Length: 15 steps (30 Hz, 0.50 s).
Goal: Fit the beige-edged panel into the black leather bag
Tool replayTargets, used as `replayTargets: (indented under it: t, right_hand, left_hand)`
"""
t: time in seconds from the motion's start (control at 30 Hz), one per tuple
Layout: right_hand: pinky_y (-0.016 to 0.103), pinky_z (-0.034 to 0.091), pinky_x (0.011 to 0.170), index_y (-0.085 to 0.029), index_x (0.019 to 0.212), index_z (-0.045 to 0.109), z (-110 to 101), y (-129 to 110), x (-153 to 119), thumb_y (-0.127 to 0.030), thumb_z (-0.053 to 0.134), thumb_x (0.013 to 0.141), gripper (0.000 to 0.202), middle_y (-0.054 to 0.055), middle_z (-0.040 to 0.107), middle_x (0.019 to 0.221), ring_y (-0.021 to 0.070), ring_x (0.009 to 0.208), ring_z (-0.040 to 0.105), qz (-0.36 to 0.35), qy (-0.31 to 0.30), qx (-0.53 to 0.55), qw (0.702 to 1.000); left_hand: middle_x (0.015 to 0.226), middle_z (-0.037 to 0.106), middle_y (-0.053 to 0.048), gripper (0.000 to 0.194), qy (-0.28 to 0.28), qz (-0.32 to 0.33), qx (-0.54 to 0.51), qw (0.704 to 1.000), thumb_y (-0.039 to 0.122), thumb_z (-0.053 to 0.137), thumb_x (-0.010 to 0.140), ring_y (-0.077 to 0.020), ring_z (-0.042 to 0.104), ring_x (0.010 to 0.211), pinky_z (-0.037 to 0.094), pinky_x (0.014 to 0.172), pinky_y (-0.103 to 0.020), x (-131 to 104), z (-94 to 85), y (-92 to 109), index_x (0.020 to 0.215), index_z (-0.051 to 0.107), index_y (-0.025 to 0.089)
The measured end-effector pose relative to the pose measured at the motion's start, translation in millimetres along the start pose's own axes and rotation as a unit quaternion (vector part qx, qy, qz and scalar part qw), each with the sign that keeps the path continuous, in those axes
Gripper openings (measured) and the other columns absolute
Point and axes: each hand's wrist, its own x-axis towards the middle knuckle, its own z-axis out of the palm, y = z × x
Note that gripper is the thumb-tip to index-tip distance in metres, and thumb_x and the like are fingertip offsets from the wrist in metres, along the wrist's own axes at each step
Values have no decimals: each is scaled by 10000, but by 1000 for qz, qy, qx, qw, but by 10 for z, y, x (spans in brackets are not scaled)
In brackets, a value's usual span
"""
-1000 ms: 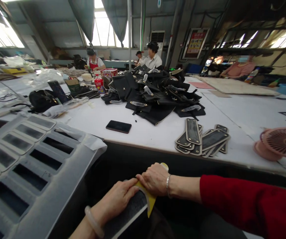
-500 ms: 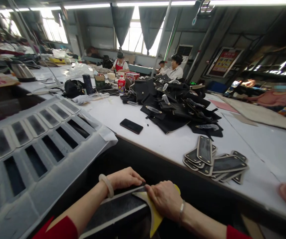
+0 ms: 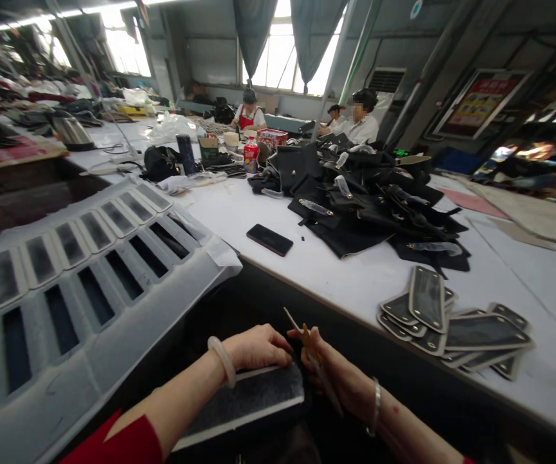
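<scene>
While our hands meet at the bottom centre of the frame, we press a dark panel (image 3: 253,396) flat and lift a yellow scraper (image 3: 306,338).

Our left hand (image 3: 256,348) lies fingers-down on the panel's upper edge; our right hand (image 3: 335,380) pinches the scraper edge-on, tip toward the upper left. The panel's long axis runs lower left to right. We judge it could slide from under us if the pressure eases.
</scene>
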Motion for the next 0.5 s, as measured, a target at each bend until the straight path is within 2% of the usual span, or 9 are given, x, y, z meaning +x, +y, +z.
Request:
replayTargets:
  t: [0.07,0.13,0.2,0.23,0.27,0.37,0.43,0.5]
  right_hand:
    - [236,271,506,-207,1046,576,7,-18,86,-948,424,681,840,-63,377,641,108,534,347,-23,27,-96,995]
    - [279,333,558,-201,894,604,-31,-63,169,-965,325,693,838,-17,454,658,158,605,447,-46,40,-199,978]
    - [321,355,603,-210,754,579,-81,-131,230,-928,324,737,762,24,531,680,205,658,501,-67,45,-300,950]
    - [336,352,619,-217,705,558,-95,-170,246,-881,336,783,704,35,554,678,219,662,514,-83,51,-366,925]
    - [351,349,637,-224,680,545,-93,-209,255,-816,327,841,651,43,572,673,230,663,526,-104,62,-440,890]
    - [392,367,708,-240,673,555,49,-313,262,-621,192,970,604,66,634,683,267,702,594,-174,83,-650,735]
    - [401,383,747,-238,697,587,249,-365,293,-534,164,1014,605,70,672,719,272,741,630,-197,67,-716,666]
    - [396,393,752,-230,707,611,490,-402,361,-476,175,1044,603,65,694,725,262,739,654,-215,35,-760,612]
  left_hand:
    - [642,644,0,262,16,-5,15,1000,369,660,716,-179,541,639,382,574,-272,-83,-39,-4,846,803,192]
    - [738,716,-13,286,38,0,14,999,420,703,726,-220,614,729,434,662,-301,-269,-138,-39,896,806,214]
    - [947,763,-17,340,84,10,-12,996,457,654,804,-246,659,896,466,811,-318,-581,-263,-126,1028,784,236]
    - [1060,754,-21,389,116,14,-32,993,481,596,857,-250,657,988,463,887,-320,-775,-314,-194,1111,756,235]
    - [1166,728,-27,447,154,15,-55,986,508,525,905,-249,637,1082,444,963,-323,-982,-346,-279,1197,713,226]
    - [1327,645,-78,593,260,2,-118,958,556,364,970,-256,541,1267,350,1114,-369,-1546,-262,-618,1374,566,172]
    - [1378,605,-94,630,301,-1,-172,938,564,263,989,-263,522,1295,351,1126,-402,-1771,-46,-861,1409,518,169]
    - [1369,610,-105,606,325,25,-291,899,581,330,988,-279,536,1277,364,1124,-405,-1845,240,-1057,1348,568,155]
